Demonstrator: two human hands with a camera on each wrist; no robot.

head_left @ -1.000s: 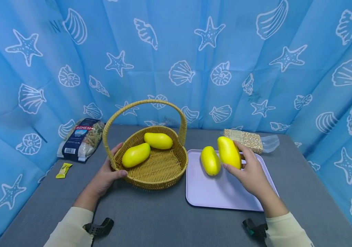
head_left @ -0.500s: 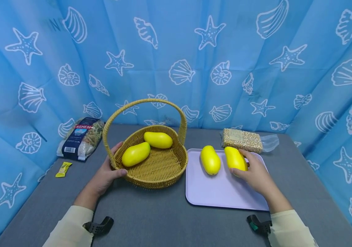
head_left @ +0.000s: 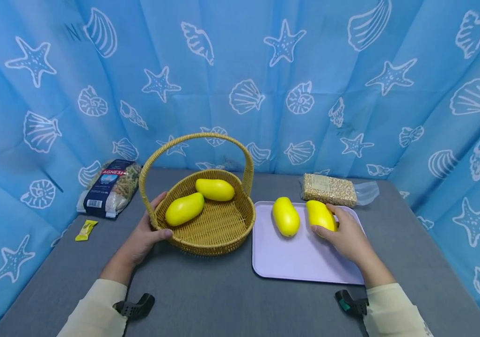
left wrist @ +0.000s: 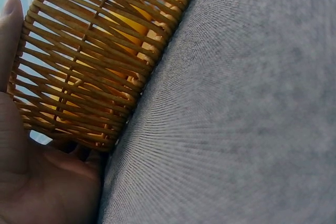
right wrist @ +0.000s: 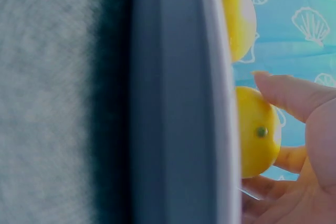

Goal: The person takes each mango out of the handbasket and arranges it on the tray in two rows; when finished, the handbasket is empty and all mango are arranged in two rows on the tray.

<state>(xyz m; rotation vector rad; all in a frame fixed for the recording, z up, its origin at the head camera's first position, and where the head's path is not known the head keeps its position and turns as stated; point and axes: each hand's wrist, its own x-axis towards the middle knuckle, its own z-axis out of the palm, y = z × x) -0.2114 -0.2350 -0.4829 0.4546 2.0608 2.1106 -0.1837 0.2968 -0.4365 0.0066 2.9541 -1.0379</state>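
A woven wicker basket [head_left: 219, 229] with a tall arched handle stands left of centre, two yellow mangoes [head_left: 184, 209] lying inside it. My left hand [head_left: 144, 238] holds its left side, thumb at the rim and the other fingers behind the wall. The left wrist view shows the weave of the basket [left wrist: 89, 56] close up beside the palm. On a lilac tray [head_left: 303, 267] are two more mangoes. My right hand [head_left: 346, 236] grips the right-hand mango [head_left: 321, 216] between thumb and fingers; the other mango [head_left: 286, 217] lies just left of it.
Behind the tray is a clear vacuum pack of pale grains [head_left: 328, 189]. At the far left lie a bag of pasta [head_left: 111, 187] and a small yellow wrapped sweet [head_left: 86, 230]. A blue shell-patterned curtain [head_left: 240, 93] closes off the table's back and sides.
My right hand has lowered its mango onto the tray, moving right and away from the other mango; it still holds it. The left hand and basket stay put.
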